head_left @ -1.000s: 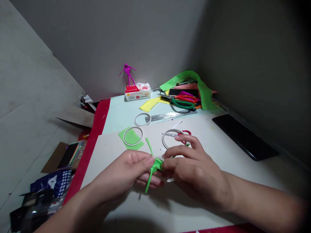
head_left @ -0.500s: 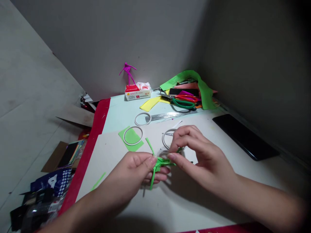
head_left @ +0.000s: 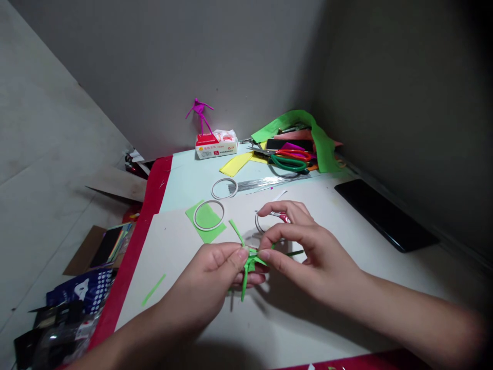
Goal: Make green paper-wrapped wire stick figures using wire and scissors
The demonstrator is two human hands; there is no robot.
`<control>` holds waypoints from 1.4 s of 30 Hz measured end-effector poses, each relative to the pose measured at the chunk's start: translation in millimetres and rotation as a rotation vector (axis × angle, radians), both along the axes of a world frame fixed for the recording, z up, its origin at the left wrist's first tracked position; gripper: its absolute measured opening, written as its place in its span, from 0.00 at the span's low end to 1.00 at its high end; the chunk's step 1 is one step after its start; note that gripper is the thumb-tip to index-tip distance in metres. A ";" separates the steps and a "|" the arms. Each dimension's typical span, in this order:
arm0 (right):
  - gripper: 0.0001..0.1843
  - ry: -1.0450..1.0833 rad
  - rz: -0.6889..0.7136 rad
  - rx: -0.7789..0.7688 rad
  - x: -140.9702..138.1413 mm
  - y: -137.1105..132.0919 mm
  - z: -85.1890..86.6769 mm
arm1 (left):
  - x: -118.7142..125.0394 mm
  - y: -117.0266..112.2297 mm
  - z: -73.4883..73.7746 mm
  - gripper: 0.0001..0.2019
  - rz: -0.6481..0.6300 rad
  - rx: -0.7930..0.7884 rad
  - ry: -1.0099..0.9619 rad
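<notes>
Between my hands is a small green paper figure (head_left: 251, 263) with thin wrapped limbs sticking out. My left hand (head_left: 221, 264) pinches its left side between thumb and fingers. On the other side, the thumb and index finger of my right hand (head_left: 308, 244) are closed on the figure's body, and one limb pokes out past that palm. Under my right hand lie a tape ring and small scissors with red handles (head_left: 284, 218), both partly covered. A white tape ring (head_left: 208, 229) rests on a green paper piece (head_left: 204, 237) beyond my left hand.
Farther back are another ring (head_left: 224, 197), a bundle of wires (head_left: 265, 182), green-handled scissors (head_left: 288, 163) and coloured paper strips. A magenta figure (head_left: 199, 109) stands on a small box (head_left: 216, 150) by the wall. A black phone (head_left: 385, 216) lies at the right.
My right fingertips have moved slightly left onto the figure's body, the other fingers lifting, so a limb and the red scissor handle now show. The view has shifted slightly.
</notes>
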State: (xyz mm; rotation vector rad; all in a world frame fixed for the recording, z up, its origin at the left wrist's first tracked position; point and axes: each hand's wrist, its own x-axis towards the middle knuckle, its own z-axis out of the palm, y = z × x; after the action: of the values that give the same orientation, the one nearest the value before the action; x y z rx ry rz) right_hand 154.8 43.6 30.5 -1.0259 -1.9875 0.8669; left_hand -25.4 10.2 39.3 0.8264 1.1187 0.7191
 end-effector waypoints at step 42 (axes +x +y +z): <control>0.07 -0.010 -0.032 -0.034 -3.5 -0.6 -7.7 | 3.2 -2.1 2.0 0.12 -0.024 0.112 0.195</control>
State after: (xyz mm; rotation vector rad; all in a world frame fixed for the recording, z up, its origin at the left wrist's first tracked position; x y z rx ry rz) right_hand 151.2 43.0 22.8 -1.0802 -1.9660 0.8829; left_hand -22.2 8.1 41.3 1.0204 1.2484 0.6973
